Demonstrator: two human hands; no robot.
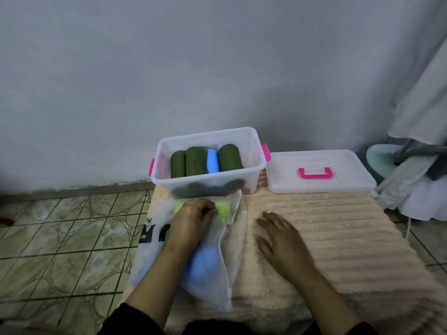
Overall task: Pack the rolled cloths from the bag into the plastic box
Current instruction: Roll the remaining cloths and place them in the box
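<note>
Clear plastic box with pink side latches [251,153] stands open at the far edge of a ribbed peach-coloured towel [326,226] spread over the surface, against a grey wall. Inside it, four rolled cloths lie side by side: three dark green rolls [194,161] and one light blue roll [213,161] wedged between the second and third green ones. Darker shapes show through the box's front wall lower down; they may be a bottom layer, but I cannot tell. The box's clear lid with a pink handle [319,172] lies flat just to the right of the box, so closing is not yet done. A translucent white plastic bag with black lettering [154,228] lies in front of the box, mouth toward it. Left hand [193,220] reaches into the bag mouth, fingers curled round a lime-green rolled cloth [223,209], which sits at the opening just short of the box. At least one more pale blue rolled cloth [200,264] shows through the bag film under the left wrist. Right hand [278,238] rests flat on the towel beside the bag, fingers straight and relaxed, holding nothing. Judgement: packing is well along, with one layer visible in the box, the lime-green roll in mid-transfer, and the blue one still to come. Room remains at the right end of the box. Green patterned floor tiles [60,238] lie to the left.
</note>
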